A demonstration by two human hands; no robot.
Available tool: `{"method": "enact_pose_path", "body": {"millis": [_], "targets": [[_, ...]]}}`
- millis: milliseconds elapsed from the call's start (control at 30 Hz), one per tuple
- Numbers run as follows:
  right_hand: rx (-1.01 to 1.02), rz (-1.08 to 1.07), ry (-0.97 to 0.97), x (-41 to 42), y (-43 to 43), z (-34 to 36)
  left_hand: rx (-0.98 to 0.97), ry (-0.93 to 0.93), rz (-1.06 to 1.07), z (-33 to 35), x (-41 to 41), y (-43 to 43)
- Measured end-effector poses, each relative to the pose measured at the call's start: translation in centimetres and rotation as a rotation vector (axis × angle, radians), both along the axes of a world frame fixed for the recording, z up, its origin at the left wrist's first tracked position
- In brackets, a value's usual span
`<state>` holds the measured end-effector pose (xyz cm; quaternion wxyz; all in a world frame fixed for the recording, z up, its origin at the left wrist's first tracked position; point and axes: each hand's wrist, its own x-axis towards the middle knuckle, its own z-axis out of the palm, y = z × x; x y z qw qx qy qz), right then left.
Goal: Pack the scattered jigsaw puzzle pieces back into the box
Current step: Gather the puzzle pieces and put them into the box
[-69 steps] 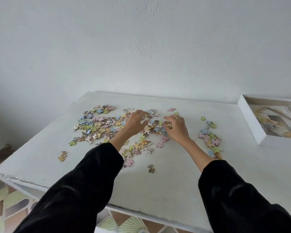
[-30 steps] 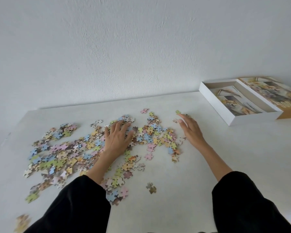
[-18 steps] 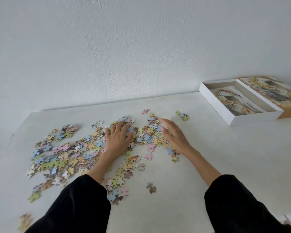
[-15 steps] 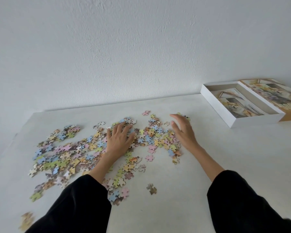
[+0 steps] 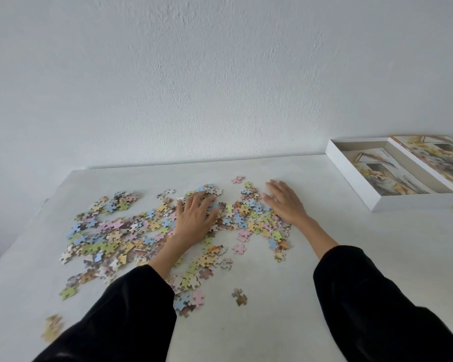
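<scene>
I'd rake the puzzle pieces [image 5: 131, 231], which are strewn over the left and middle of the tabletop [image 5: 272, 322], into one heap before lifting any, palms flat so none skid away. My left hand [image 5: 194, 220] lies flat on the spread, fingers splayed wide, gripping nothing. My right hand [image 5: 285, 202] rests open on its right fringe, fingers straight. The box [image 5: 416, 205] sits open, well apart at far right.

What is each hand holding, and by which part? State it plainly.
Nothing is held. The left hand lies flat, fingers spread, on the puzzle pieces; the right hand rests open at the pile's right edge.
</scene>
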<state>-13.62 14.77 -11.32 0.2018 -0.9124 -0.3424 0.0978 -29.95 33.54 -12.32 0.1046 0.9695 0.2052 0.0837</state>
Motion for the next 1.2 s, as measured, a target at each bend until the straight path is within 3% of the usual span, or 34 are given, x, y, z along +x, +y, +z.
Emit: {"method": "enact_pose_path", "body": {"millis": [167,333,467,567,733,833,933,1067,1200], "targets": [[0.058,0.092,0.026,-2.2,0.9,0.8,-0.01,-0.007,-0.002,0.0,0.0,0.0],[0.083,0.114,-0.082,-5.3,2.9,1.5,-0.065,-0.104,0.009,0.0,0.0,-0.1],[0.091,0.164,-0.019,-8.1,4.9,1.0,-0.336,-0.347,0.015,0.9,-0.1,0.3],[0.008,0.167,-0.159,-8.9,5.5,-0.3,-0.458,-0.5,0.022,3.1,-1.2,1.3],[-0.065,0.179,-0.262,-8.8,5.6,-1.0,-0.483,-0.619,0.066,5.6,-5.1,5.0],[-0.088,0.184,-0.252,-8.8,5.8,-1.0,-0.415,-0.658,0.21,5.2,-8.6,7.7],[-0.089,0.188,-0.263,-8.7,5.8,-0.9,-0.333,-0.602,0.429,3.5,-12.7,10.7],[-0.082,0.194,-0.268,-8.8,5.9,-0.8,-0.211,-0.339,0.695,0.9,-17.0,13.8],[-0.074,0.211,-0.281,-8.7,5.8,-0.8,-0.179,-0.192,0.647,-0.3,-16.8,13.1]]}}
